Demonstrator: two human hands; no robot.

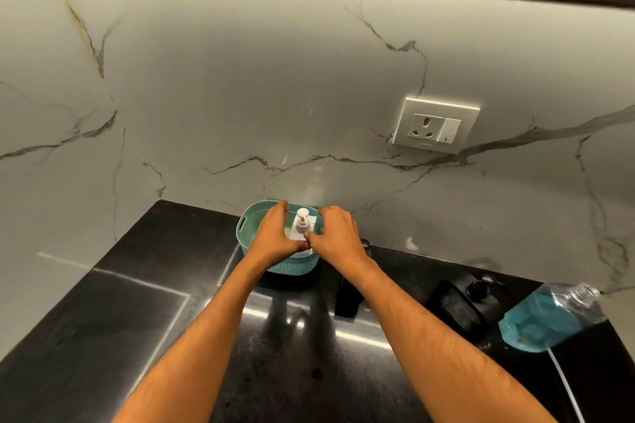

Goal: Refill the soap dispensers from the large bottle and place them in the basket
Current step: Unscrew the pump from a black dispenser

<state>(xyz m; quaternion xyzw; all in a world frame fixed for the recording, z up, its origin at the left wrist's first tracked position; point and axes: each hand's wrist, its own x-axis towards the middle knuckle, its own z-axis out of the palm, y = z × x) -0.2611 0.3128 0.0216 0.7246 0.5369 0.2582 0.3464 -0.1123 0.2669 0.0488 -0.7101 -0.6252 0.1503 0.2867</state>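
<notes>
Teal plastic, the basket [261, 263] sits on the black stone tabletop [103, 319] at about twelve o'clock from the person, against the marble wall. One white pump dispenser [302, 221] stands inside it. The left hand [275, 233] and right hand [335, 233] curl round the dispenser's base from either side, thumbs meeting in front.

Risks, as I judge them: the tall dispenser could tip against the basket wall if released off-centre, and the light basket could skid toward the wall under the push. At about three o'clock the large bottle [546, 316] of blue soap lies tilted with its neck uncapped; a nudge from the right forearm could spill it.

Count: one basket, one white dispenser, one black dispenser [464, 306] lying near the bottle, one large bottle, one wall socket [434, 125]. Another dark object under the right forearm is too hidden to name.
</notes>
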